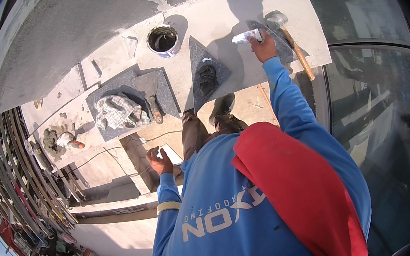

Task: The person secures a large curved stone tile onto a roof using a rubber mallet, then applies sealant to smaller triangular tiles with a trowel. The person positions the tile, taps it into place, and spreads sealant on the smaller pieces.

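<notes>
White tube (245,37) clamped by one end in my right hand (263,48), leaving far end clear; left hand (159,161): can't tell.

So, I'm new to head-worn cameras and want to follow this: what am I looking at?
There is no robot here, just a person using two bare hands. The one picture comes from a wide camera on their head, looking down, so straight edges bend near the rim.

The right hand holds a white tube. The left hand is lower down, fingers loosely curled, with no tool visible in it.

On the pale surface stands a bucket with dark material inside. Nearby are a triangular dark slab bearing a dark lump, a checked cloth, a broad scraper and a wooden-handled mallet.
</notes>
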`<action>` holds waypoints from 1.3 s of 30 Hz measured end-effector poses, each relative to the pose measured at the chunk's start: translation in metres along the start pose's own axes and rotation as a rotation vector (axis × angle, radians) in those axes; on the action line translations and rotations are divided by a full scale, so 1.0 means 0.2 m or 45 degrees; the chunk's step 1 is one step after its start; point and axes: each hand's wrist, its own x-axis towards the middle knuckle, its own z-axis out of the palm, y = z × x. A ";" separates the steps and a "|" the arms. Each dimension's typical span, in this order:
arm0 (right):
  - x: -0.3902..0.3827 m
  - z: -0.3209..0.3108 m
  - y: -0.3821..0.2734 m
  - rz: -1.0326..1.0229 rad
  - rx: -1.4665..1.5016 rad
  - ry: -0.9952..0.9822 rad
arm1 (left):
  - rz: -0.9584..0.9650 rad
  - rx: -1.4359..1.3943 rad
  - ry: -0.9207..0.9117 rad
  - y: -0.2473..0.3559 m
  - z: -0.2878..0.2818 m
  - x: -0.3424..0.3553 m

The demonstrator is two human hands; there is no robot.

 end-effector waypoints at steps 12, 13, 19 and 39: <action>-0.17 -0.44 0.59 0.313 -0.824 0.568 | 0.091 0.113 -0.055 0.02 -0.03 0.02; -0.25 -0.44 0.58 0.253 -0.804 0.405 | 0.071 0.103 -0.082 0.02 -0.02 0.02; -0.32 -0.43 0.56 0.169 -1.056 -0.029 | 0.175 0.141 -0.228 0.14 0.06 0.10; -0.22 0.01 0.08 -0.191 -0.471 -0.885 | -0.073 0.323 -0.093 -0.08 0.14 -0.33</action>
